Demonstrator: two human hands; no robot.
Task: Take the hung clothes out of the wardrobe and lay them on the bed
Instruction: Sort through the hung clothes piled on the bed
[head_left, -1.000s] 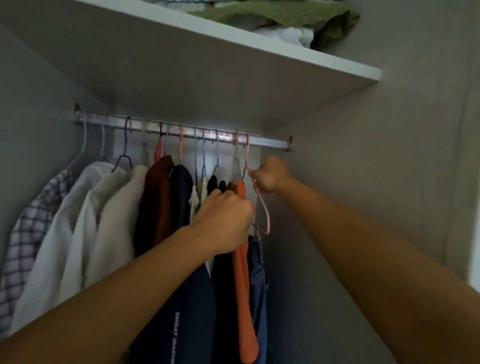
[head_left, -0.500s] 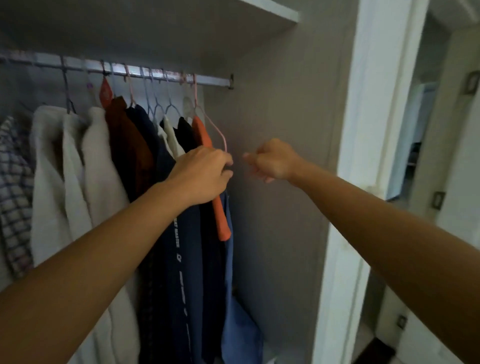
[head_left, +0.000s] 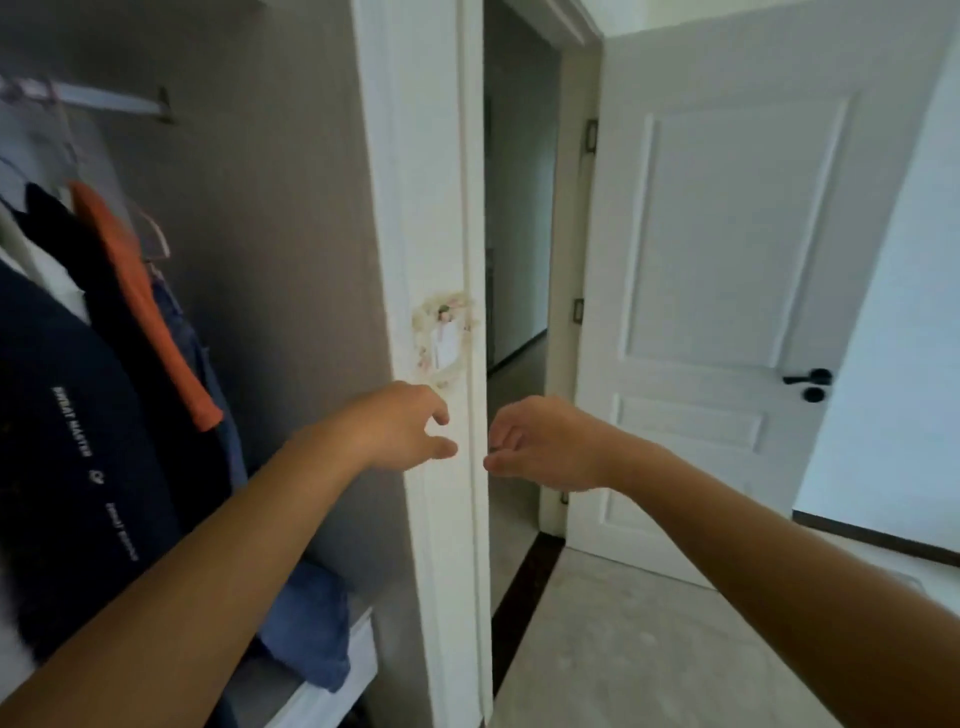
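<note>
dark, orange and blue hung clothes (head_left: 119, 332) on hangers, wardrobe (head_left: 270, 218) rail, left

white panelled door (head_left: 727, 312) open onto tiled floor (head_left: 649, 649).

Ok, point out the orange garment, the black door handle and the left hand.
orange garment (head_left: 136, 291): head view, middle of its hanging strip.
black door handle (head_left: 810, 378): head view, on the lever.
left hand (head_left: 400, 426): head view, back of the hand.

Head camera looks forward and down, close to the wardrobe's right edge (head_left: 426, 208).
</note>
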